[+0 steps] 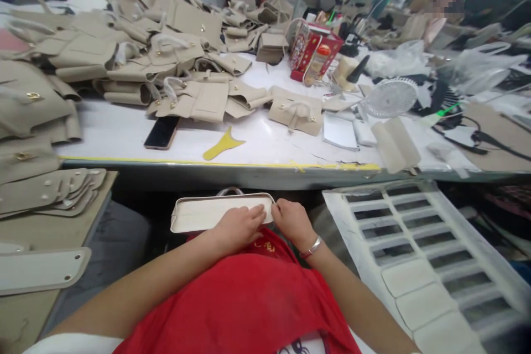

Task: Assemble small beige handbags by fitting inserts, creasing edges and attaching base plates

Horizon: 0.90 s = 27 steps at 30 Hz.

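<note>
A long cream panel with raised, darker-edged rims (203, 213) lies across my lap, just below the table edge. My left hand (243, 221) rests flat on its right part, fingers stretched toward the right end. At that right end my right hand (290, 220) has its fingers closed on the corner of the rim. A pale curved loop (230, 191) shows behind the panel's far edge. Red cloth (249, 298) covers my lap beneath both forearms.
Beige bag pieces (199, 100) are heaped over the white table (116, 133). A phone (161, 133), a yellow tool (223, 145) and a red box (312, 50) stand there too. Slotted sheet (415, 249) at right, stacked straps (50, 191) at left. People are farther back.
</note>
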Each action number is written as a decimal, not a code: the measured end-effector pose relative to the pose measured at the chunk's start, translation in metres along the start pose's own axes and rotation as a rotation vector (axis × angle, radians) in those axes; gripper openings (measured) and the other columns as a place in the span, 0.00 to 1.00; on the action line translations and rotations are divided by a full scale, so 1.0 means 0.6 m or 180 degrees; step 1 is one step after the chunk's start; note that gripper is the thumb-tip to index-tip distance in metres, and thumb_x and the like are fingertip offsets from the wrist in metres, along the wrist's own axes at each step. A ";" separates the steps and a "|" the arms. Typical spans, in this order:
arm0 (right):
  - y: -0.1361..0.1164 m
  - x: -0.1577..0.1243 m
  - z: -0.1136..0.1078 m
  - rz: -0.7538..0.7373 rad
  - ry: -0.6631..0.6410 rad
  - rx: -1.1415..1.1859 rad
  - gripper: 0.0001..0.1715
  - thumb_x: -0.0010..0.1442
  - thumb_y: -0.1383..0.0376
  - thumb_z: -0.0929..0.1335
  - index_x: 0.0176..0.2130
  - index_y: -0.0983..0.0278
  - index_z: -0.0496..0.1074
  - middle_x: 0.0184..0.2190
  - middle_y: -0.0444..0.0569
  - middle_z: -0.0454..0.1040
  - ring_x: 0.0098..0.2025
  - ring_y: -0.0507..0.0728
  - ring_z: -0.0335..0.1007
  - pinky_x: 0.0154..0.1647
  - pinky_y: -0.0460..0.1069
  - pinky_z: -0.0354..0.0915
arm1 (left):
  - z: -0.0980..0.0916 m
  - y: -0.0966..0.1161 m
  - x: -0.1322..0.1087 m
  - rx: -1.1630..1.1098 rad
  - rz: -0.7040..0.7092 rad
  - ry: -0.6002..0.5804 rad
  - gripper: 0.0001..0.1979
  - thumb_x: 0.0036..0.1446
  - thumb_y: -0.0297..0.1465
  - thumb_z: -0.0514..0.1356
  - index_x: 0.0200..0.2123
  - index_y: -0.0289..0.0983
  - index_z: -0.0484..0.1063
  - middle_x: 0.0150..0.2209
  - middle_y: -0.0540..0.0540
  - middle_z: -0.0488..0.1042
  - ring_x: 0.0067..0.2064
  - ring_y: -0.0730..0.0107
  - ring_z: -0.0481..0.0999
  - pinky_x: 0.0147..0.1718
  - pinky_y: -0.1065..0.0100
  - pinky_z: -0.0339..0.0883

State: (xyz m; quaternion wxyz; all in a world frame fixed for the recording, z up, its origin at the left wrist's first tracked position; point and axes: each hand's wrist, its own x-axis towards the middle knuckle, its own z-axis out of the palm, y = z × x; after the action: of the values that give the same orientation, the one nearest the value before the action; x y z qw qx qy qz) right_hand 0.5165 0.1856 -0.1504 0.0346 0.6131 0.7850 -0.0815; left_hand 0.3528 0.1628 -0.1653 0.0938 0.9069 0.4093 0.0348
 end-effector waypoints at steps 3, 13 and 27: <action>0.001 0.000 0.001 -0.0041 0.0021 0.0120 0.18 0.62 0.62 0.56 0.30 0.67 0.68 0.28 0.55 0.74 0.31 0.56 0.71 0.30 0.47 0.55 | 0.002 -0.013 0.000 -0.0082 0.0082 -0.0143 0.24 0.57 0.40 0.51 0.54 0.36 0.60 0.56 0.41 0.63 0.41 0.59 0.73 0.35 0.63 0.67; 0.058 0.025 0.015 0.0483 -0.1440 0.3994 0.20 0.55 0.52 0.64 0.25 0.66 0.63 0.17 0.41 0.66 0.16 0.45 0.59 0.15 0.40 0.52 | -0.003 -0.016 -0.001 -0.0449 -0.0004 -0.0311 0.26 0.53 0.43 0.55 0.54 0.37 0.61 0.57 0.40 0.61 0.42 0.55 0.72 0.35 0.62 0.65; 0.033 0.047 0.001 0.0035 -0.1203 0.2083 0.16 0.55 0.56 0.63 0.24 0.65 0.62 0.15 0.42 0.66 0.16 0.48 0.63 0.15 0.41 0.54 | -0.017 -0.009 -0.002 -0.0719 -0.0011 -0.0292 0.30 0.51 0.45 0.58 0.54 0.35 0.61 0.57 0.35 0.61 0.40 0.55 0.72 0.34 0.59 0.66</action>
State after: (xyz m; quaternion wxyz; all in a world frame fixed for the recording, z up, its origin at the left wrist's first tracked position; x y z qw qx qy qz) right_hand 0.5285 0.2171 -0.1569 -0.0184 0.5701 0.6939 -0.4396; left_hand 0.3467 0.1669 -0.1566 0.2141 0.8905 0.3996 0.0390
